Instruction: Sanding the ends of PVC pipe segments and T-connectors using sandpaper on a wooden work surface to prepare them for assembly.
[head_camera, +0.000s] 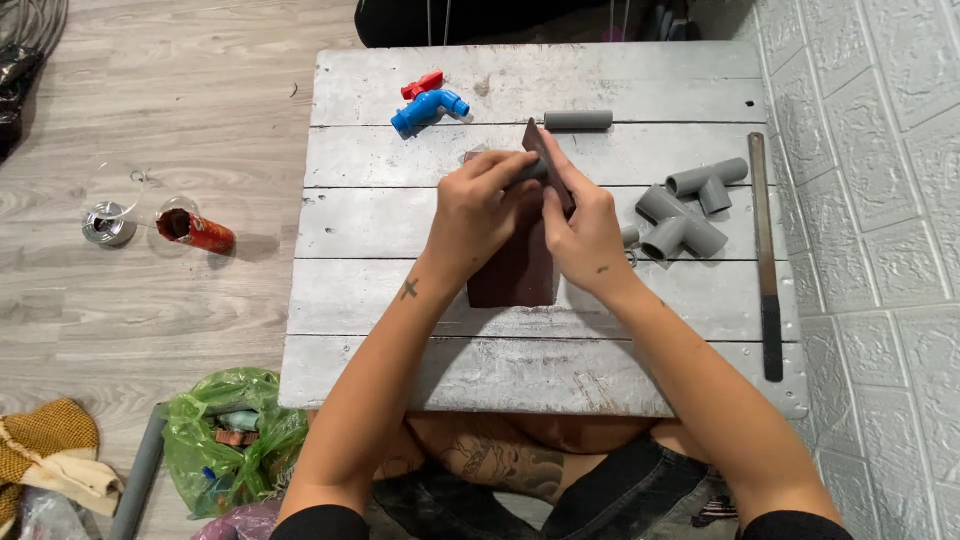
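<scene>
A: At the middle of the grey plank worktop (400, 310), what do the hands have?

B: The left hand (478, 215) has its fingers clenched round a short grey pipe piece (532, 171), of which only one end shows. The right hand (585, 235) grips a sheet of dark brown sandpaper (545, 160), folded up against that pipe end; the rest of the sheet (515, 275) lies flat on the planks under both wrists.

A: How would you do the rubbing well?

B: I'd judge it best to hold the pipe firm and low, turn it a little at a time, and keep the paper wrapped close against the end so the wear comes even all round. Light strokes, not hard ones.

A: What lies around?

B: Two grey tee fittings (685, 225) just right of the right hand, another short pipe (578, 120) beyond the hands, a blue tap (428, 107) with a red handle (421, 84) at the far edge, and a long flat file (765, 255) along the wall side.
</scene>
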